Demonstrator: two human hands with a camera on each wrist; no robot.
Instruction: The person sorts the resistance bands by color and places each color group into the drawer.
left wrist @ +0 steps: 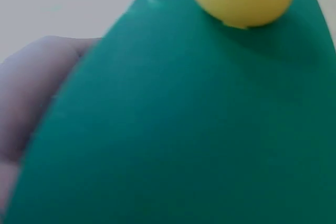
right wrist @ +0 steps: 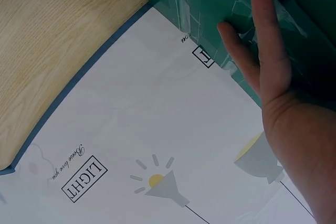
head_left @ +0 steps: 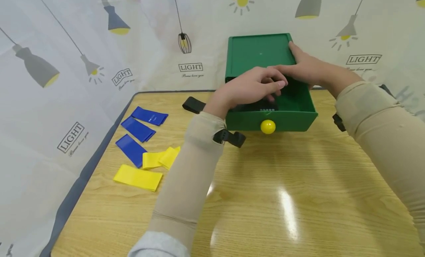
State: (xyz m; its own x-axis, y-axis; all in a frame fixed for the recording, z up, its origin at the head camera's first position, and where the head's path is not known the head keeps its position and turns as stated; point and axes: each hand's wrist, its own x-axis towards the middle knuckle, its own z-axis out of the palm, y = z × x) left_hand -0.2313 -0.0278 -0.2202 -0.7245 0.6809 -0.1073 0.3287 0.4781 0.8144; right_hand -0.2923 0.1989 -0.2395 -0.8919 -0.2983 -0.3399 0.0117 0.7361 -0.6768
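A green box (head_left: 259, 52) stands at the table's back edge with its drawer (head_left: 245, 121) pulled out. A round yellow knob (head_left: 268, 127) sits on the drawer front. Over the drawer's opening hangs my left hand (head_left: 254, 85), fingers loosely bent, with nothing visible between them. Below it, a black flat piece with small white marks (head_left: 267, 107) lies inside the drawer, mostly hidden. My right hand (head_left: 307, 67) rests against the box's right side, thumb near the top edge. In the right wrist view, its straight fingers (right wrist: 269, 40) lie along the taped green side.
To the left lie several folded blue bands (head_left: 132, 150) and yellow bands (head_left: 137, 177) on the wooden table (head_left: 259, 198). A printed white curtain (head_left: 159, 35) hangs right behind the box. Black straps (head_left: 232, 138) dangle from the wrists.
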